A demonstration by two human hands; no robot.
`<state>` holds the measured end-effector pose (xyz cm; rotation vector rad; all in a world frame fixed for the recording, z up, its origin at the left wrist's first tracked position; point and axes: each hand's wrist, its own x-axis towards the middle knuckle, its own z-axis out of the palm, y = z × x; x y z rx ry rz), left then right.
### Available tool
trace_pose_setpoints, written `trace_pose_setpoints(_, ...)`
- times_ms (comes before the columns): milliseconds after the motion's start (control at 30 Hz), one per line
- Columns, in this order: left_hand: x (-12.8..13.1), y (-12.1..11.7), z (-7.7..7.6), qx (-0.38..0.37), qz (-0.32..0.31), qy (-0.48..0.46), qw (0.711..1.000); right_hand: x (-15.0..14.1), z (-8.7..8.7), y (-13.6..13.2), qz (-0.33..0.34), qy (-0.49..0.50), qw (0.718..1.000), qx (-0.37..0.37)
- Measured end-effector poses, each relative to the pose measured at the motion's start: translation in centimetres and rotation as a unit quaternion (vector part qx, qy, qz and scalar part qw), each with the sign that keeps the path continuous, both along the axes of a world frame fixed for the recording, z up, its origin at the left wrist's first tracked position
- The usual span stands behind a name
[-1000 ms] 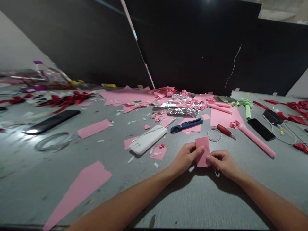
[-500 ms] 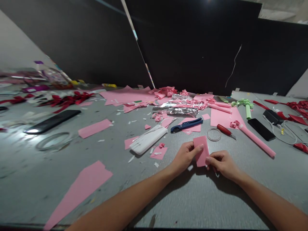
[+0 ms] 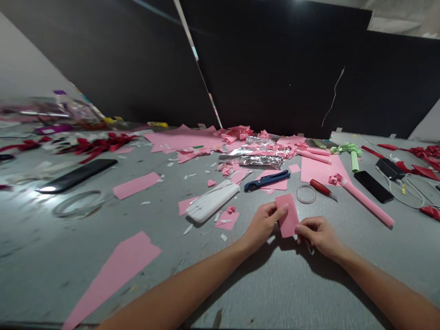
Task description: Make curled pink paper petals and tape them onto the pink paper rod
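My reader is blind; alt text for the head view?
A person's left hand holds a small pink paper, the right hand at its edge, over a grey table; beyond lie a ring, red-handled tool and blue tool.

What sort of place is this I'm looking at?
Probably a craft workbench: a small pink paper rectangle is being held, with crumpled silver foil and a slim blue hand tool lying beyond it.

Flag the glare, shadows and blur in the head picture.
Head view: bright glare at the left end of the flat black device; head view: dark shadows on the gray tabletop below the left hand and right hand; head view: purple-capped bottle smeared at far left, pink paper fairly clear.
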<state>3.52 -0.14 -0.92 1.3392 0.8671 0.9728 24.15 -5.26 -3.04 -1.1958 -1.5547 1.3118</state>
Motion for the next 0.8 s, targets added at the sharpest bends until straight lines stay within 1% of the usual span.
trace_pose_setpoints(100,-0.01,-0.08,0.03,-0.002,-0.006,-0.01,1.0,0.11,0.05,0.11,-0.003,0.007,1.0,-0.004)
trace_pose_setpoints(233,-0.06,-0.04,0.07,0.0,0.002,-0.023,1.0,0.24,0.26,0.24,-0.011,0.011,1.0,-0.004)
trace_pose_setpoints(500,-0.09,0.03,0.07,0.006,0.015,-0.018,1.0,0.21,0.4,0.25,-0.014,0.003,1.0,0.002)
trace_pose_setpoints(700,-0.21,0.04,0.22,0.015,0.001,-0.006,1.0,0.11,0.49,0.13,-0.012,0.002,1.0,0.001)
trace_pose_setpoints(800,-0.12,0.05,0.11,0.014,-0.025,0.003,1.0,0.04,0.77,0.11,-0.022,0.007,1.0,0.005)
